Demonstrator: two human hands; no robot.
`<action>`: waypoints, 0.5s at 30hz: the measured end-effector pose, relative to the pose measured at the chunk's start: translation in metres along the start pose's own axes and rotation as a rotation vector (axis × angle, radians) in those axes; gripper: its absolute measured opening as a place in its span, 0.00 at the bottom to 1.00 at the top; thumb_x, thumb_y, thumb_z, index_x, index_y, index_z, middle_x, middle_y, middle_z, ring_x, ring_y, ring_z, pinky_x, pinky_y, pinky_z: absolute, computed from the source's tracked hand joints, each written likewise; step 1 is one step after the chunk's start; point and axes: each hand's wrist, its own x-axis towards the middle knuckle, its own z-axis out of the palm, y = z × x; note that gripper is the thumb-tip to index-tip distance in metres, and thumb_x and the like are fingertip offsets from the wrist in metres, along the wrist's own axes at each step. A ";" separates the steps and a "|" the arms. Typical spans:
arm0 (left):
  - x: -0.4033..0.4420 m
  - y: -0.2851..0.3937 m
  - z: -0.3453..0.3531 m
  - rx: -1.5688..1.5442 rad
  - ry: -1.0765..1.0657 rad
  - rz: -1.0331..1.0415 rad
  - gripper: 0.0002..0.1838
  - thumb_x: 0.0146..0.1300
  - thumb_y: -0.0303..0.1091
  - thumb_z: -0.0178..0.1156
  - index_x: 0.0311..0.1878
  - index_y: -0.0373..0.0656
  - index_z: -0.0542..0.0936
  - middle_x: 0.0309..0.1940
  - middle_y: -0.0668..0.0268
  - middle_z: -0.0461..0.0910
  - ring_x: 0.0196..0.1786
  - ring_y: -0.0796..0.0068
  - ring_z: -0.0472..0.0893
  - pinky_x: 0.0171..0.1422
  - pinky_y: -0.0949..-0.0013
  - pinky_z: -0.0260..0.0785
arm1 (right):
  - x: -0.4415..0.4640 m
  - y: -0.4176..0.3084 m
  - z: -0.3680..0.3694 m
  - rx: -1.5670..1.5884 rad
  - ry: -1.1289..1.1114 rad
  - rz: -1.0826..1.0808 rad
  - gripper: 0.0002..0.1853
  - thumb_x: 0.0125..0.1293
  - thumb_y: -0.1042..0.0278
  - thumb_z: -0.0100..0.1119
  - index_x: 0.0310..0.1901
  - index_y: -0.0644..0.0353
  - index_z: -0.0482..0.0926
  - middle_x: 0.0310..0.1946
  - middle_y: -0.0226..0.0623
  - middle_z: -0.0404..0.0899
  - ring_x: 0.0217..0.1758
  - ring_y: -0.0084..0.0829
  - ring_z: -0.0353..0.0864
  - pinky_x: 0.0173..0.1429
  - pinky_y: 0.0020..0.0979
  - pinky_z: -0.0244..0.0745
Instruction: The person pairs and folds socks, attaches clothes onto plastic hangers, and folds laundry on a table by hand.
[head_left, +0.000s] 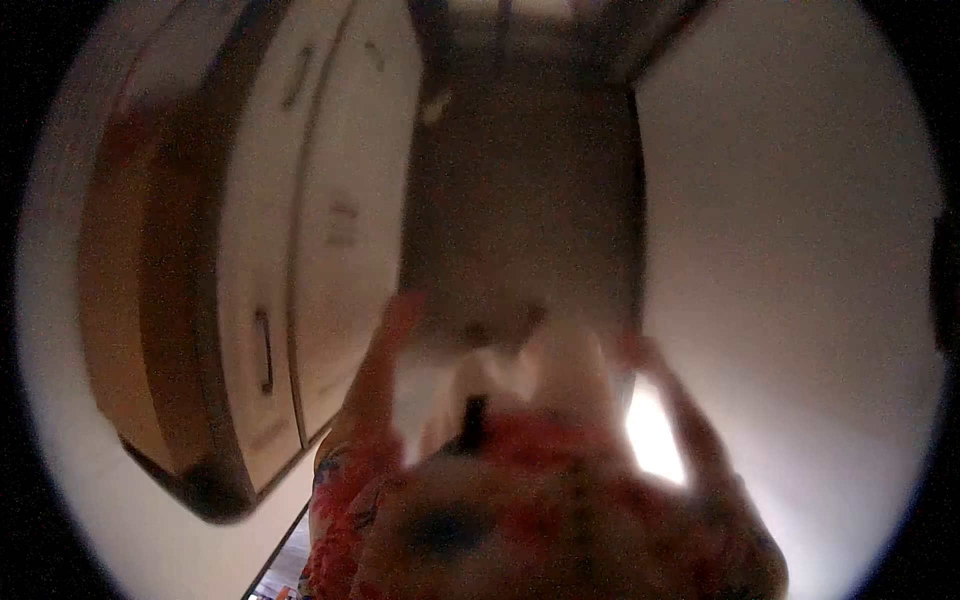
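My left hand (pixel 404 313) hangs low beside the front of a pale cabinet (pixel 345 270). It is blurred, and nothing can be made out in it. On the other side, my right hand (pixel 634 352) is down near the white wall (pixel 780 230), also smeared, with its fingers not distinct. Between the two, my legs in light trousers (pixel 565 370) show below a red patterned top (pixel 500 510). A small dark strip (pixel 473 420) lies against the top at the waist; its kind is unclear.
Ahead runs a narrow dark floor (pixel 525 190) between cabinet and wall. The cabinet has dark handles (pixel 263 350) and a brown wooden top (pixel 180 300). A small pale thing (pixel 436 107) is on the floor far ahead. Bright light (pixel 655 435) falls at the right.
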 end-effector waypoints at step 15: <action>0.568 -0.084 -0.143 -0.154 -0.082 -0.433 0.16 0.58 0.36 0.45 0.42 0.37 0.75 0.38 0.51 0.76 0.41 0.54 0.76 0.46 0.55 0.69 | 0.337 0.091 -0.337 -0.695 0.042 -0.456 0.18 0.58 0.62 0.50 0.51 0.54 0.69 0.51 0.38 0.68 0.54 0.39 0.66 0.59 0.42 0.58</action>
